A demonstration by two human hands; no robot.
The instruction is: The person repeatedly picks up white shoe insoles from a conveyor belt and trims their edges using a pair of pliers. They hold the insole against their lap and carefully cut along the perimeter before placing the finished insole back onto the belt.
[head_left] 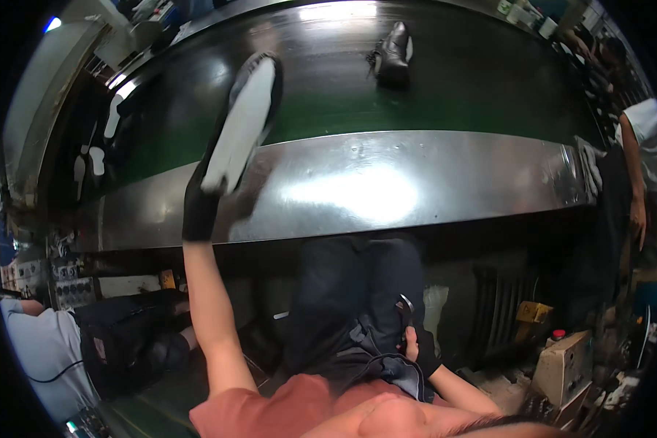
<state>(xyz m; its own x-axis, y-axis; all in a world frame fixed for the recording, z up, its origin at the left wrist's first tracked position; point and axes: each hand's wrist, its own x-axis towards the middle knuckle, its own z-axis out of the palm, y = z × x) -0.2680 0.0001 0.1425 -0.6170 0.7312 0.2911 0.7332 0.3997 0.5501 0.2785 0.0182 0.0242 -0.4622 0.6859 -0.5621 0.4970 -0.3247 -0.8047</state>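
Note:
At the end of my outstretched left arm, my left hand (199, 208), in a black glove, grips a dark shoe (242, 131) by its near end. The shoe's pale white sole faces up, and it is held over the belt and the metal ledge. My fingers are mostly hidden by it. Low by my lap, my right hand (425, 352), in a black glove with the thumb bare, is closed around a small tool (406, 308) with a curved, shiny metal end. Its exact kind is unclear. A black lace-up shoe (393, 60) stands on the belt further off.
A dark green belt (489, 109) runs across ahead, with a shiny metal ledge (474, 175) along its near side. Pale soles (96, 160) lie at the far left. One person (47, 350) is at lower left, another's arm (635, 168) at right. A control box (562, 369) stands lower right.

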